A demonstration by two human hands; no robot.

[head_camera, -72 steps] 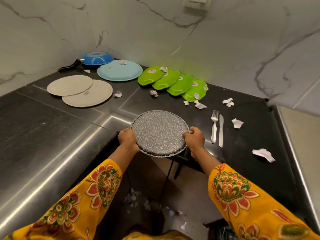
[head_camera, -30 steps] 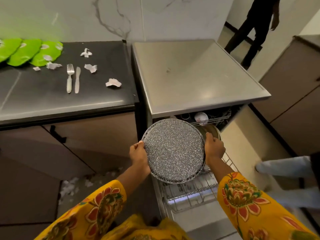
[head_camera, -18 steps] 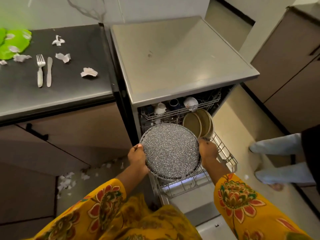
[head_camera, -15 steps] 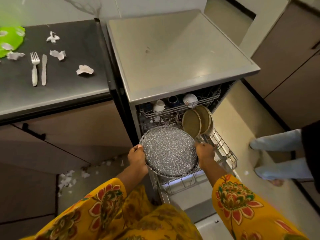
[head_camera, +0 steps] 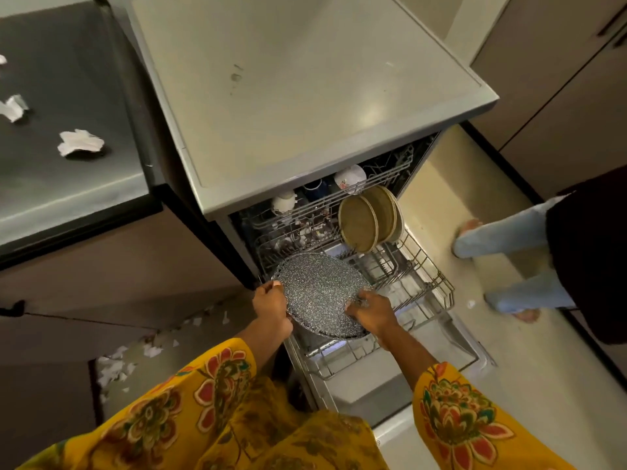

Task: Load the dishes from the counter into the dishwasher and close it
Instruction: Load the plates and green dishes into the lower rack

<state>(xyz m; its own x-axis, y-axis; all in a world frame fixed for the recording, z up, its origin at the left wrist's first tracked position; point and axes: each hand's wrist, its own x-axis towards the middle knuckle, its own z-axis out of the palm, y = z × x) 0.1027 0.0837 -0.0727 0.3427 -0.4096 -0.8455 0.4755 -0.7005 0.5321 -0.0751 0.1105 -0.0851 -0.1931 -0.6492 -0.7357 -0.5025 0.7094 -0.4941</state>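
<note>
Head view showed the left hand [head_camera: 271, 308] and right hand [head_camera: 373, 313] gripping opposite edges of the speckled plate [head_camera: 322, 293], fingers curled round its rim, probably to steady it over the near rack [head_camera: 424, 283]

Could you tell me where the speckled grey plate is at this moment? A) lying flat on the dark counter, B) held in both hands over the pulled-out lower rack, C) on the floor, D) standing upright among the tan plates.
B: the left hand and right hand grip opposite edges of the speckled grey plate above the lower rack.
</note>
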